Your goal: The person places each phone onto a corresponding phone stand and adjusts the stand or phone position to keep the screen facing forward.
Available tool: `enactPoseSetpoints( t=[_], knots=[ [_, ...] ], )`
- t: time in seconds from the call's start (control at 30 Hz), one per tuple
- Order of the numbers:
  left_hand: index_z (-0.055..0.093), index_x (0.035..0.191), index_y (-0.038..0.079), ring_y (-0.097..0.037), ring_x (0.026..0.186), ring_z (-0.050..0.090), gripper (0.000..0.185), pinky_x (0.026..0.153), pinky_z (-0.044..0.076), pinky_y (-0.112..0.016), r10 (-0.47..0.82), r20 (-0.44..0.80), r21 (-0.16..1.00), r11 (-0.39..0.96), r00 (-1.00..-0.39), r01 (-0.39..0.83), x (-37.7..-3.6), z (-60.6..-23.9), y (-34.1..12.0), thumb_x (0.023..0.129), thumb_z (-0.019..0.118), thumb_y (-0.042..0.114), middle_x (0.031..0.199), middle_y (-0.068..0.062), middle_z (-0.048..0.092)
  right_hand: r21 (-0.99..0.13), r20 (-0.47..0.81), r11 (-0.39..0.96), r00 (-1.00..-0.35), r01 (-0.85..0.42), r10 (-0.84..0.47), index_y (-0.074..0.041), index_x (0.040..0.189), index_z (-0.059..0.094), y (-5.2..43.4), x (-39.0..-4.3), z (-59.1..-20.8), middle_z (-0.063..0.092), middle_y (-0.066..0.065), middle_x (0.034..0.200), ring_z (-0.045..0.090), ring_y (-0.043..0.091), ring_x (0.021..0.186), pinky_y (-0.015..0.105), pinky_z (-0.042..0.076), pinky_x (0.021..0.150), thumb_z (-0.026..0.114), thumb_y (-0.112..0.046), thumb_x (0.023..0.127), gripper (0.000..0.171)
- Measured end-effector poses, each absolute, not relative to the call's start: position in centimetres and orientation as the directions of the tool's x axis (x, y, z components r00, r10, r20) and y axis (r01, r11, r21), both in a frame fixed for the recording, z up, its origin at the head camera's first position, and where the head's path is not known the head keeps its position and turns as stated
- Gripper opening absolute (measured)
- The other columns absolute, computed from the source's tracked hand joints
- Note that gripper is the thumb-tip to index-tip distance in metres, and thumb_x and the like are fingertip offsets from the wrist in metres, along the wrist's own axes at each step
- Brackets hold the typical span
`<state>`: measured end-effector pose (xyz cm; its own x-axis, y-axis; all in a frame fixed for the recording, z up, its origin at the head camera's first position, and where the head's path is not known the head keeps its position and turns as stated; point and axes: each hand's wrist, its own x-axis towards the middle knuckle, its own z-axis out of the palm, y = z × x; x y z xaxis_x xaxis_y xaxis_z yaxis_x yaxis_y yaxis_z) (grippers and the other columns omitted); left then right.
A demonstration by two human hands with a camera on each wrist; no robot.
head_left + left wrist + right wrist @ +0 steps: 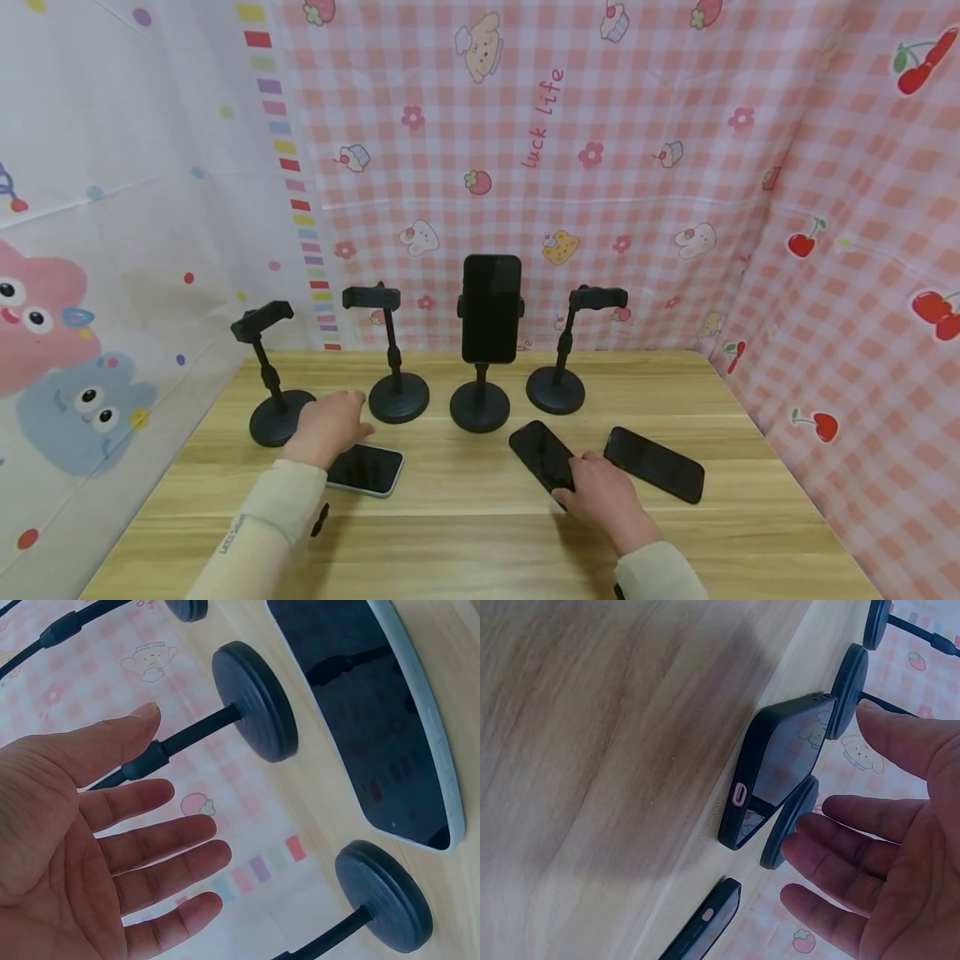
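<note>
Phones lay flat on the wooden tabletop [480,533] in front of a row of four black stands. The left hand [330,427] hovered with its fingers [161,851] spread and relaxed, holding nothing, just above the near end of a white-cased phone [367,469] and close to the leftmost stand [270,375]. The right hand [603,493] was likewise loose and spread, its fingers [855,874] over the near end of a dark phone [543,454]; whether they touched it could not be told. Another dark phone [654,463] lay just to the right. Behind them, the third stand [480,400] held an upright black phone [491,308] in its clamp.
</note>
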<state>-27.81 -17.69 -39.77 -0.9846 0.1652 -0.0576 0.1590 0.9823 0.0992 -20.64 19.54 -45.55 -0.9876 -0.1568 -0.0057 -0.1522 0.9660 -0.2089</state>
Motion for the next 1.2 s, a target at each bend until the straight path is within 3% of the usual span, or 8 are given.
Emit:
enactPoseSetpoints(
  t=[0.27, 0.73, 1.03, 1.2],
  knots=[
    [0.061, 0.126, -0.005, -0.042, 0.100, 0.065, 0.052, 0.083, 0.051, -0.059, 0.162, -0.030, 0.103, 0.982, -0.986, 0.159, -28.0, -39.3, -17.9, 0.089, 0.076, 0.028, 0.118, -0.025, 0.065, -0.210, -0.002, 0.964, -0.986, -0.165, -0.169, 0.006, 0.109, 0.067, 19.7, -20.5, -45.6, 0.063, 0.019, 0.101, 0.064, 0.034, 0.092, 0.049, 0.052, 0.081, 0.079, -0.033, 0.084, 0.048],
    [0.060, 0.126, -0.005, -0.041, 0.092, 0.066, 0.054, 0.074, 0.054, -0.055, 0.164, 0.077, 0.115, 0.978, -0.983, 0.172, -28.7, -37.5, -18.5, 0.090, 0.074, 0.033, 0.115, -0.027, 0.064, -0.220, 0.001, 0.962, -0.986, -0.163, -0.167, 0.006, 0.108, 0.066, 19.8, -20.4, -45.9, 0.064, 0.020, 0.101, 0.064, 0.035, 0.091, 0.050, 0.052, 0.080, 0.079, -0.033, 0.083, 0.048],
    [0.049, 0.137, -0.007, -0.048, 0.110, 0.059, 0.060, 0.084, 0.049, -0.062, 0.147, 0.112, 0.189, 0.968, -0.983, 0.167, -29.2, -35.6, -19.1, 0.095, 0.068, 0.031, 0.131, -0.033, 0.054, -0.217, -0.012, 0.965, -0.988, -0.148, -0.154, 0.006, 0.108, 0.066, 19.8, -20.4, -45.9, 0.064, 0.020, 0.101, 0.064, 0.035, 0.092, 0.050, 0.051, 0.081, 0.078, -0.033, 0.084, 0.047],
    [0.049, 0.136, -0.008, -0.048, 0.108, 0.059, 0.062, 0.084, 0.049, -0.061, 0.148, 0.183, 0.191, 0.964, -0.972, 0.183, -29.4, -34.7, -19.1, 0.094, 0.069, 0.032, 0.127, -0.033, 0.055, -0.218, -0.008, 0.965, -0.988, -0.148, -0.153, 0.005, 0.107, 0.067, 19.8, -20.4, -45.9, 0.063, 0.019, 0.100, 0.064, 0.034, 0.091, 0.049, 0.052, 0.079, 0.079, -0.034, 0.084, 0.047]
  ],
)
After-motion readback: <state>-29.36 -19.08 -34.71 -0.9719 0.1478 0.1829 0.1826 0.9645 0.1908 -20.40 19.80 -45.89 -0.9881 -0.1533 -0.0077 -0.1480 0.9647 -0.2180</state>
